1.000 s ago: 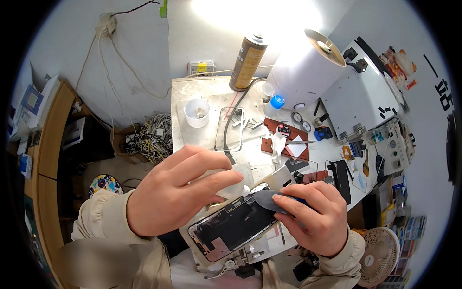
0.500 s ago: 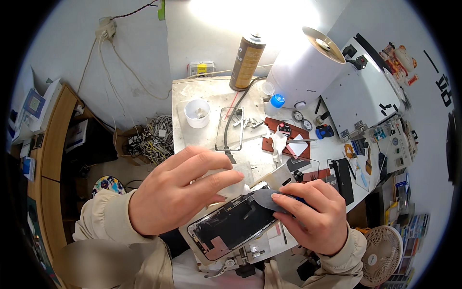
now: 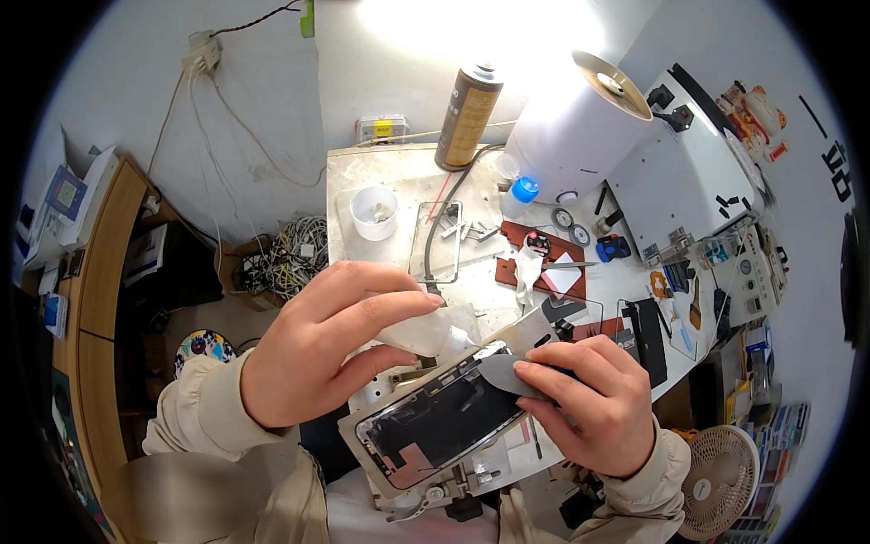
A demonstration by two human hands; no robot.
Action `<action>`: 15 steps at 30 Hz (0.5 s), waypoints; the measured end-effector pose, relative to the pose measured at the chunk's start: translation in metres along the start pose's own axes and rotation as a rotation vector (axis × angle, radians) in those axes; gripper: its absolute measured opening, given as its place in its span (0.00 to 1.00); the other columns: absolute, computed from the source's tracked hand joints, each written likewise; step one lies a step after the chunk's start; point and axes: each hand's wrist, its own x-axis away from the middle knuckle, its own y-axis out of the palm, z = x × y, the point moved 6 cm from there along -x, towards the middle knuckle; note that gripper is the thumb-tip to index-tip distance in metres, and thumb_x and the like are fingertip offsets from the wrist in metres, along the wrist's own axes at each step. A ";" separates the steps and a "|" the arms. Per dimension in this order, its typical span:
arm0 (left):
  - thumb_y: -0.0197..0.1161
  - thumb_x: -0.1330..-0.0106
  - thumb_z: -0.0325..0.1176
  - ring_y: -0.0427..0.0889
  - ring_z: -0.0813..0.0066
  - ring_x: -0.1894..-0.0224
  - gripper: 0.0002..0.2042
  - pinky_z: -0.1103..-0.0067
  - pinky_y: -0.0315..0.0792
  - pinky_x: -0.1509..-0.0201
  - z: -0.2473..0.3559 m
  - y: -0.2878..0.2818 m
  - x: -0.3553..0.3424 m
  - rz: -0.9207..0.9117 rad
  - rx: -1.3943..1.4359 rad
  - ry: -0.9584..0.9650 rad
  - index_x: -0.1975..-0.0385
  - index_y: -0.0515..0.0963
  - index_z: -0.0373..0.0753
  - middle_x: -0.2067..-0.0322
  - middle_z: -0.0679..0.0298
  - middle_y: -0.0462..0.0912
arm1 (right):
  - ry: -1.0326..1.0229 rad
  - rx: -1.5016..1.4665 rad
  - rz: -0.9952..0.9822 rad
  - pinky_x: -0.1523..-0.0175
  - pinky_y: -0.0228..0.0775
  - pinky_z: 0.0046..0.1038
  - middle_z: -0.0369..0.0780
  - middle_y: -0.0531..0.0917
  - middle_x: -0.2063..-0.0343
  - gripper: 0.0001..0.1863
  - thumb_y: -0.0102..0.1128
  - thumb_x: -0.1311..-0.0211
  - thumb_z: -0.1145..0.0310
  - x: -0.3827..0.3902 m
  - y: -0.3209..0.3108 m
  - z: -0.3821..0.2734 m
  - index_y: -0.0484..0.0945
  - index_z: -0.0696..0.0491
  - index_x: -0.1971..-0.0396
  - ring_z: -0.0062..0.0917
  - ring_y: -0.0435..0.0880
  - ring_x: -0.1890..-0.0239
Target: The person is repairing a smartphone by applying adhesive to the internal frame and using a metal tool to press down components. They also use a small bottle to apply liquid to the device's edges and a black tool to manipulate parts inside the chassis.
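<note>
My left hand (image 3: 322, 340) is curled round a translucent squeeze bottle (image 3: 419, 334), tipped on its side. The white nozzle points right, just over the upper edge of a phone screen assembly (image 3: 444, 419). The assembly lies tilted with its dark inner side up, on a metal clamping fixture (image 3: 435, 497). From the right, my right hand (image 3: 589, 399) pinches a thin grey rounded pry blade (image 3: 506, 374). Its tip rests at the upper right part of the phone assembly; whether it goes under a layer I cannot tell.
Behind the hands stand a white tub (image 3: 373, 224), a spray can (image 3: 468, 118), a blue-capped bottle (image 3: 520, 196) and a large white cylinder (image 3: 566, 136). Tweezers (image 3: 569, 265) lie on a reddish-brown mat (image 3: 512, 271). A fan (image 3: 716, 485) sits at lower right.
My left hand has drawn slightly left and down with the squeeze bottle, whose body and nozzle show more now. The right hand and pry blade have hardly moved.
</note>
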 end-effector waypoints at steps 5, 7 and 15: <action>0.78 0.43 0.24 0.82 0.58 0.44 0.26 0.67 0.77 0.42 -0.001 -0.002 0.003 -0.009 0.003 -0.013 0.41 0.83 0.38 0.44 0.56 0.81 | -0.001 -0.014 -0.001 0.57 0.79 0.34 0.38 0.87 0.56 0.19 0.78 0.48 0.71 -0.001 0.000 0.000 0.88 0.54 0.54 0.34 0.85 0.61; 0.77 0.43 0.24 0.81 0.58 0.44 0.26 0.67 0.77 0.42 -0.001 -0.002 0.003 -0.020 0.005 -0.012 0.41 0.83 0.37 0.44 0.56 0.81 | -0.003 -0.015 -0.001 0.57 0.79 0.34 0.38 0.87 0.56 0.19 0.78 0.48 0.71 -0.001 0.001 0.001 0.88 0.54 0.54 0.34 0.85 0.61; 0.78 0.42 0.25 0.81 0.56 0.45 0.26 0.66 0.76 0.41 -0.001 0.002 0.003 -0.024 0.014 0.008 0.41 0.82 0.36 0.46 0.55 0.82 | 0.009 -0.031 -0.006 0.57 0.79 0.34 0.38 0.87 0.56 0.19 0.79 0.49 0.72 -0.002 0.001 0.002 0.88 0.54 0.54 0.34 0.84 0.62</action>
